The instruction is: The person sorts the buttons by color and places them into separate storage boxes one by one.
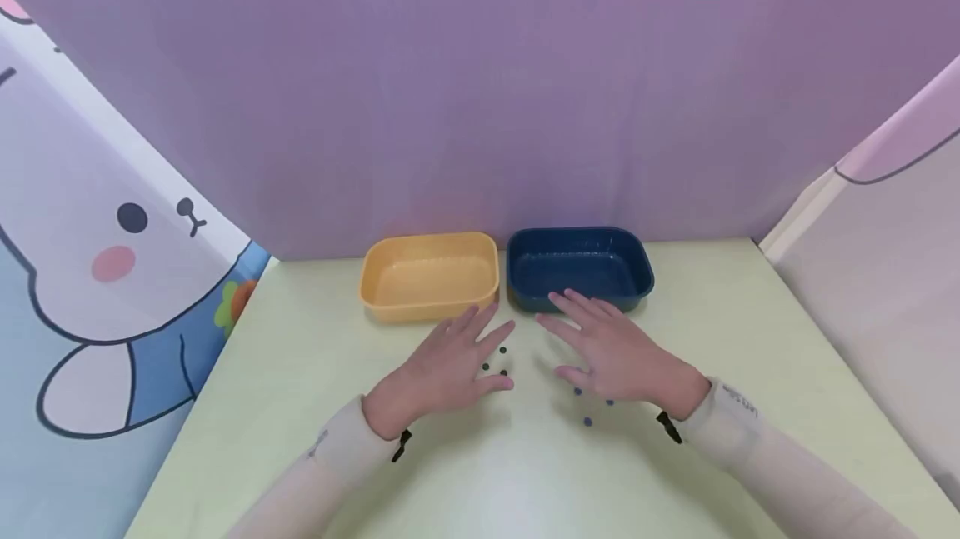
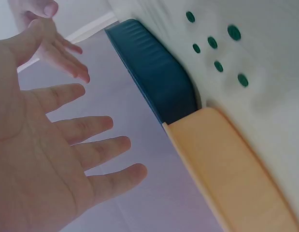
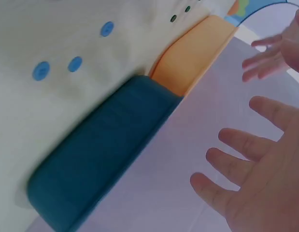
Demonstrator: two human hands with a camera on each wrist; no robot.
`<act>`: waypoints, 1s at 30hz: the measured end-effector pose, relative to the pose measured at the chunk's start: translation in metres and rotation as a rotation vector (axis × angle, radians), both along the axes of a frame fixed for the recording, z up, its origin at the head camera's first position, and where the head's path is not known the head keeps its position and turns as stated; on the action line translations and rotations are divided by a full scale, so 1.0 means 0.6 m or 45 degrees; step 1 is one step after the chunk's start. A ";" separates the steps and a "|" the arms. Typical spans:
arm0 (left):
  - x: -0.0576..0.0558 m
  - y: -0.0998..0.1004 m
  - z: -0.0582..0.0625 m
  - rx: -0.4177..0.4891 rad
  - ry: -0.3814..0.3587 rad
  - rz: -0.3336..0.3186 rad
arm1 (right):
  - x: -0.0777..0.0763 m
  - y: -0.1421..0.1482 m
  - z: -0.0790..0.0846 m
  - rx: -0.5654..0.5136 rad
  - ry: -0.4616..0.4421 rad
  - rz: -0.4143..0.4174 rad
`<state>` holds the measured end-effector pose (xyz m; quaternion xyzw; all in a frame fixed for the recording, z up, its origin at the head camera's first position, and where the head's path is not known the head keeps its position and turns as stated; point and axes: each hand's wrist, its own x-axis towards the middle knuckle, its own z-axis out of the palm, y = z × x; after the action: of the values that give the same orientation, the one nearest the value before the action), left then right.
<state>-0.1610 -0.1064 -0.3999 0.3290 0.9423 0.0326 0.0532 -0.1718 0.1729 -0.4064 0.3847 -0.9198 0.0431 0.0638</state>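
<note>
My left hand (image 1: 450, 360) hovers over the table with fingers spread and holds nothing; its bare palm shows in the left wrist view. Close by its thumb lie three small dark green buttons (image 1: 503, 350). With fingers stretched out, my right hand (image 1: 618, 351) is also bare, its fingertips overlapping the front of the dark blue tray (image 1: 528, 299) in the head view. Three blue buttons (image 3: 106, 29) lie on the table below this hand. Left of the blue tray stands a yellow-orange tray (image 1: 420, 312), just beyond the left fingertips.
The pale table (image 1: 300, 406) carries both trays side by side near its back edge. A purple backdrop (image 1: 480, 89) rises behind them. At the left stands a panel with a cartoon figure (image 1: 112, 289), and a light panel (image 1: 885, 247) borders the right side.
</note>
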 end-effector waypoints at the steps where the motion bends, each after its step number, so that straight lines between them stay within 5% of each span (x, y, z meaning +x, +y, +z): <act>1: 0.000 0.001 -0.004 0.019 -0.007 -0.001 | -0.002 0.002 -0.003 -0.022 -0.013 -0.019; 8: 0.004 0.010 -0.028 0.087 -0.056 -0.007 | -0.034 0.034 -0.020 -0.125 -0.070 -0.198; 18: 0.009 0.021 -0.023 0.210 -0.127 0.039 | -0.088 0.084 -0.050 -0.320 -0.065 -0.362; 24: 0.008 0.027 -0.034 0.249 -0.101 0.007 | -0.109 0.099 -0.056 -0.465 -0.048 -0.466; 30: 0.007 0.039 -0.041 0.271 -0.061 -0.027 | -0.120 0.119 -0.061 -0.619 -0.070 -0.682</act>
<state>-0.1569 -0.0830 -0.4247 0.3420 0.9283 0.1399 0.0409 -0.2436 0.2442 -0.4433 0.1025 -0.9522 0.2528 0.1377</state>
